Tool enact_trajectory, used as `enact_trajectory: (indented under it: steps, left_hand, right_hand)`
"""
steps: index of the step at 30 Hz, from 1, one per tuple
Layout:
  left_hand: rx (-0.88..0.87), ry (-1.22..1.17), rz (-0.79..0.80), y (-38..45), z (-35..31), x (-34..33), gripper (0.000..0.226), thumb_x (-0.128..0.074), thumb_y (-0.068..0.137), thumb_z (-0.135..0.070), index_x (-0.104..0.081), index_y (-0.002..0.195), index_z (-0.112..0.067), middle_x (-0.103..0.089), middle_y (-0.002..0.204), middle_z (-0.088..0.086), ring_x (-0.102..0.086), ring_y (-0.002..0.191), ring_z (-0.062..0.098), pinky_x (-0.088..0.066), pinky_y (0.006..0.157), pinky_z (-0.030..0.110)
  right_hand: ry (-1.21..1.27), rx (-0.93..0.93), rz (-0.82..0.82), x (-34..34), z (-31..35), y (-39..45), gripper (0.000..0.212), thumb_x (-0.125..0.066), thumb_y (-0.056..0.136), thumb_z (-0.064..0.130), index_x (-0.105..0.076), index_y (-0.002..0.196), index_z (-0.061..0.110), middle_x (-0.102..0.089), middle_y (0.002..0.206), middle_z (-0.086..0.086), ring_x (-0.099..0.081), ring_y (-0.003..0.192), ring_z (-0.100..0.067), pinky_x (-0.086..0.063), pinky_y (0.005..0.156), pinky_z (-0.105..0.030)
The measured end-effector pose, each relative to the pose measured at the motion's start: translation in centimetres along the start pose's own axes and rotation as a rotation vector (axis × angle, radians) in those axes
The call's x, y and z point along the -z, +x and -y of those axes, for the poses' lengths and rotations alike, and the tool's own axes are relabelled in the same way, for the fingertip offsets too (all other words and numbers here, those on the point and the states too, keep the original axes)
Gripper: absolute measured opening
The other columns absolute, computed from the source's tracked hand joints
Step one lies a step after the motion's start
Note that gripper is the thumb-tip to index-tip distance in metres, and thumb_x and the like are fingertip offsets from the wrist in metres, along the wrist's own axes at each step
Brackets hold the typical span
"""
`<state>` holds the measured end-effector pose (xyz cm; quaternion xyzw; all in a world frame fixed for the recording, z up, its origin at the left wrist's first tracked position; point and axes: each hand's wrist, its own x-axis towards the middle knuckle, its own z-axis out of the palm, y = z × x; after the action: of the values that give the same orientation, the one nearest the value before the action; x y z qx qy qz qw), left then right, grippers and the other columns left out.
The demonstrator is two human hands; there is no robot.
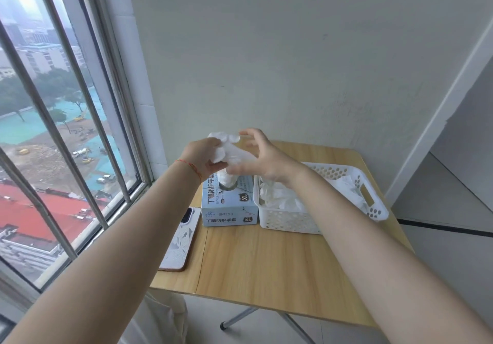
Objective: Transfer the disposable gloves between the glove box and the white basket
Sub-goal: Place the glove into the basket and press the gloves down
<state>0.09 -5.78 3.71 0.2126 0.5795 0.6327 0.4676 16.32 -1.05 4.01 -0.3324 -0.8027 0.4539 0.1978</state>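
Head view, and the writing jumps out first: the glove box [230, 206] carries Chinese characters, 丁腈防护手套, on its top and again on its near face, with an "XL" badge printed in 2 places; the smaller print beside them is too fine to read. The box is pale blue-grey and sits on the wooden table [266, 269], touching the left wall of the white basket [293, 222]. A white glove pokes up out of the box's top opening.

The held gloves [226, 149] are a thin, crumpled, translucent white bunch raised above the box, well clear of the table. More gloves [282, 199] lie heaped inside the perforated basket, at both its left and right ends.

Now the grip: the left hand [204, 158] has its fingers curled round the bunch, a red string at the wrist. The right hand [260, 157] is spread fairly wide, fingertips touching the far end of the bunch; whether it actually pinches it, I cannot tell.

A phone [180, 239] in a patterned white case lies near the table's left edge, beside the barred window [66, 130].
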Motion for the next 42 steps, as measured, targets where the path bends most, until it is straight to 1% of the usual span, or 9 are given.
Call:
enact_trajectory:
  steps: [5, 8, 15, 19, 25, 35, 38, 40, 42]
  left_hand:
    - [0.05, -0.069, 0.065, -0.5, 0.4, -0.5, 0.022, -0.049, 0.099, -0.003, -0.048, 0.12, 0.004, -0.063, 0.089, 0.02, -0.07, 0.055, 0.024, -0.058, 0.05, 0.033]
    - [0.087, -0.066, 0.095, -0.7, 0.4, -0.5, 0.009, -0.048, 0.098, -0.001, -0.049, 0.107, 0.001, -0.062, 0.08, 0.017, -0.067, 0.055, 0.023, -0.059, 0.052, 0.035]
    - [0.107, 0.332, 0.007, -0.5, 1.2, 0.1, 0.02, -0.06, 0.092, -0.024, -0.059, 0.095, -0.004, -0.059, 0.08, 0.011, -0.057, 0.066, 0.026, -0.049, 0.064, 0.034]
    - [-0.152, 0.55, -0.038, -1.0, 1.1, -0.3, 0.031, -0.064, 0.084, -0.034, -0.059, 0.104, -0.01, -0.057, 0.093, 0.006, -0.055, 0.082, 0.021, -0.046, 0.073, 0.031]
    - [-0.379, 0.274, 0.552, -2.6, -0.4, -0.8, 0.052, -0.059, 0.074, -0.025, -0.06, 0.121, -0.003, -0.066, 0.114, 0.014, -0.062, 0.109, 0.022, -0.045, 0.101, 0.037]
    - [-0.301, 0.368, 0.496, -3.6, 0.9, 0.3, 0.014, -0.064, 0.085, -0.016, -0.074, 0.089, -0.008, -0.063, 0.085, 0.006, -0.059, 0.083, 0.019, -0.051, 0.083, 0.04]
    - [-0.222, 0.389, 0.48, -3.2, 1.1, 0.7, 0.011, -0.063, 0.089, -0.019, -0.073, 0.085, -0.015, -0.065, 0.084, 0.002, -0.06, 0.075, 0.017, -0.049, 0.069, 0.03]
    - [-0.142, 0.407, 0.537, -2.9, 1.4, 1.2, 0.012, -0.067, 0.085, -0.023, -0.073, 0.089, -0.014, -0.068, 0.086, 0.005, -0.063, 0.072, 0.019, -0.05, 0.063, 0.028]
    - [-0.062, 0.423, 0.604, -2.7, 1.9, 1.7, 0.02, -0.068, 0.083, -0.022, -0.073, 0.098, -0.009, -0.072, 0.093, 0.01, -0.068, 0.081, 0.023, -0.053, 0.068, 0.029]
  right_hand:
    - [-0.316, 0.212, -0.263, 0.0, -0.2, 0.3, 0.027, -0.077, 0.076, 0.034, -0.062, 0.099, 0.035, -0.052, 0.115, 0.006, -0.051, 0.111, -0.015, -0.042, 0.095, -0.036]
    - [-0.134, 0.15, -0.296, 0.8, 0.1, 0.1, 0.004, -0.073, 0.083, 0.024, -0.071, 0.086, 0.022, -0.067, 0.092, 0.004, -0.063, 0.089, -0.015, -0.049, 0.079, -0.028]
    - [0.066, -0.008, -0.335, 2.5, 1.1, -0.9, 0.003, -0.06, 0.09, 0.017, -0.063, 0.089, 0.018, -0.059, 0.079, 0.007, -0.053, 0.068, -0.007, -0.042, 0.061, -0.018]
    - [0.139, -0.026, -0.352, 2.6, 3.2, -1.0, 0.016, -0.047, 0.087, 0.013, -0.052, 0.074, 0.019, -0.046, 0.066, 0.006, -0.042, 0.06, -0.011, -0.034, 0.056, -0.024]
    - [0.151, 0.062, -0.336, 2.2, 6.0, -1.6, 0.01, -0.042, 0.082, 0.004, -0.046, 0.074, 0.009, -0.032, 0.069, -0.003, -0.029, 0.066, -0.016, -0.023, 0.057, -0.03]
    - [-0.026, -0.149, -0.194, 2.8, 4.0, -1.5, 0.033, -0.067, 0.073, 0.049, -0.053, 0.081, 0.02, -0.051, 0.072, -0.001, -0.049, 0.063, -0.017, -0.037, 0.059, -0.03]
    - [-0.064, -0.111, -0.172, 2.9, 3.0, -1.3, 0.037, -0.07, 0.081, 0.041, -0.057, 0.078, 0.007, -0.051, 0.075, 0.0, -0.039, 0.07, -0.013, -0.039, 0.06, -0.033]
    - [-0.009, -0.072, -0.242, 3.0, 2.6, -1.1, 0.034, -0.068, 0.086, 0.035, -0.064, 0.085, 0.001, -0.056, 0.083, 0.002, -0.068, 0.085, -0.026, -0.045, 0.066, -0.034]
    - [0.04, -0.051, -0.302, 3.2, 2.3, -1.0, 0.031, -0.066, 0.088, 0.033, -0.053, 0.071, 0.012, -0.045, 0.074, -0.003, -0.045, 0.066, -0.019, -0.036, 0.062, -0.03]
